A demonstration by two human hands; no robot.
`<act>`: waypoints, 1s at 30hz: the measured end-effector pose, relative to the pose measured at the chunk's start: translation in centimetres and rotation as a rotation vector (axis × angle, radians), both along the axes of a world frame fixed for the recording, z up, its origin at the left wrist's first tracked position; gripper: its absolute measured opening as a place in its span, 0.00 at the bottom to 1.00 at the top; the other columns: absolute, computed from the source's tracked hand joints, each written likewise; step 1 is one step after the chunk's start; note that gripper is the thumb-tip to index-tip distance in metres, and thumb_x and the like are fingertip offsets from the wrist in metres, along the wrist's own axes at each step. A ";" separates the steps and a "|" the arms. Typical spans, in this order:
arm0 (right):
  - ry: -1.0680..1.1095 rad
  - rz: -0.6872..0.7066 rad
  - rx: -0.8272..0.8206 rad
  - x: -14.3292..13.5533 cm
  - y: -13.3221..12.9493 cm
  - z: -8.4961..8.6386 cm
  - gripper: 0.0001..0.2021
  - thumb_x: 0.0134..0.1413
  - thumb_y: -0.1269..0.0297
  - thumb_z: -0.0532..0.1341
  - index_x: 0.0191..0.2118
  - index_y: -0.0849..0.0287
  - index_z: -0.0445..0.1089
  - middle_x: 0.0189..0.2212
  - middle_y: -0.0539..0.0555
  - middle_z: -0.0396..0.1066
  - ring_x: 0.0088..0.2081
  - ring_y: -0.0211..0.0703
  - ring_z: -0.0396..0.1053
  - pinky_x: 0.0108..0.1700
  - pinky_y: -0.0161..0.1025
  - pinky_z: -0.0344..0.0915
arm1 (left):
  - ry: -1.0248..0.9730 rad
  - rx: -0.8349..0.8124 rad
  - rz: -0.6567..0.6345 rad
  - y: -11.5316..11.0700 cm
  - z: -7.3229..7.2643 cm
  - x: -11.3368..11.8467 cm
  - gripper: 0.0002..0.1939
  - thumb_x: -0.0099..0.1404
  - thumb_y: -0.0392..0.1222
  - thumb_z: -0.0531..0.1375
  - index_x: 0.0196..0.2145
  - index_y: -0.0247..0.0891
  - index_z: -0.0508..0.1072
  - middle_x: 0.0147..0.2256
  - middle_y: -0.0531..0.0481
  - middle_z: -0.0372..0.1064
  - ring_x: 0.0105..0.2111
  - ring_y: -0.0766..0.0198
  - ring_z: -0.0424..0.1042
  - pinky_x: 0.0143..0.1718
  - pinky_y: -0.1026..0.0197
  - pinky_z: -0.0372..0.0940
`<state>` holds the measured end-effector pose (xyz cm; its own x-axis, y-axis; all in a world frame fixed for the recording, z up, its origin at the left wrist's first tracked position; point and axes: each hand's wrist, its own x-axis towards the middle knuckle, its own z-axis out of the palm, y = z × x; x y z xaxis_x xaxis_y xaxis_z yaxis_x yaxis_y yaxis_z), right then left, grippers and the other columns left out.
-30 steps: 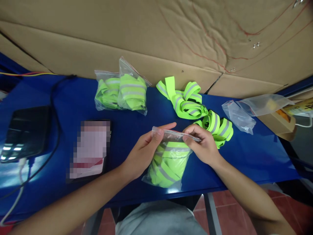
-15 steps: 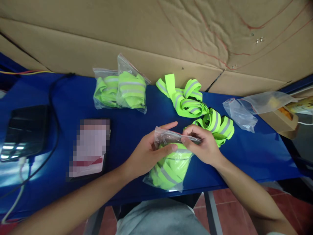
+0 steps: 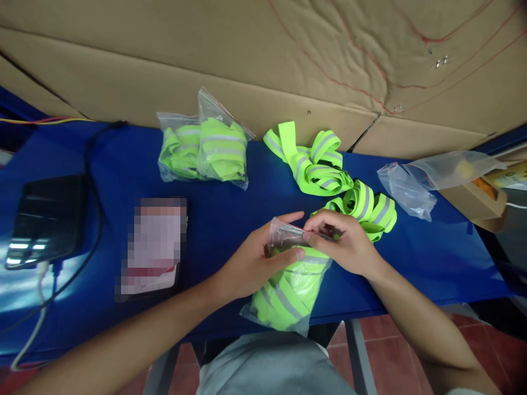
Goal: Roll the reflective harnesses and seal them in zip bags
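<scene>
A clear zip bag filled with a neon-green strap with grey reflective stripes stands at the table's front edge, its top upward. My left hand holds the bag's left side, thumb in front and fingers behind. At the top edge, my right hand pinches the zip strip between thumb and forefinger. Just behind my right hand lie loose coiled reflective straps, with another loose strap bundle farther back. Two filled zip bags lean together at the back of the table.
A phone with a blurred screen lies left of my arm. Farther left are a black box and cables. Plastic bags and a cardboard box sit at the right. A cardboard panel borders the blue table.
My right hand's pinch has moved left along the zip strip relative to the bag. The bag's bottom has tilted slightly downward, and my left hand has shifted a little right with it.
</scene>
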<state>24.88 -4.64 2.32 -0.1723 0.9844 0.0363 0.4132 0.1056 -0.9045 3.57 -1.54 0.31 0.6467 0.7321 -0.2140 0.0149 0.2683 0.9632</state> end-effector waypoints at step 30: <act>0.027 0.093 0.020 -0.8 -0.4 -0.5 0.07 0.65 0.60 0.65 0.39 0.58 0.74 0.22 0.44 0.62 0.24 0.32 0.56 0.26 0.33 0.54 | 0.071 0.208 0.170 0.3 -0.2 -0.2 0.12 0.68 0.51 0.66 0.37 0.39 0.79 0.32 0.52 0.75 0.33 0.66 0.72 0.35 0.66 0.64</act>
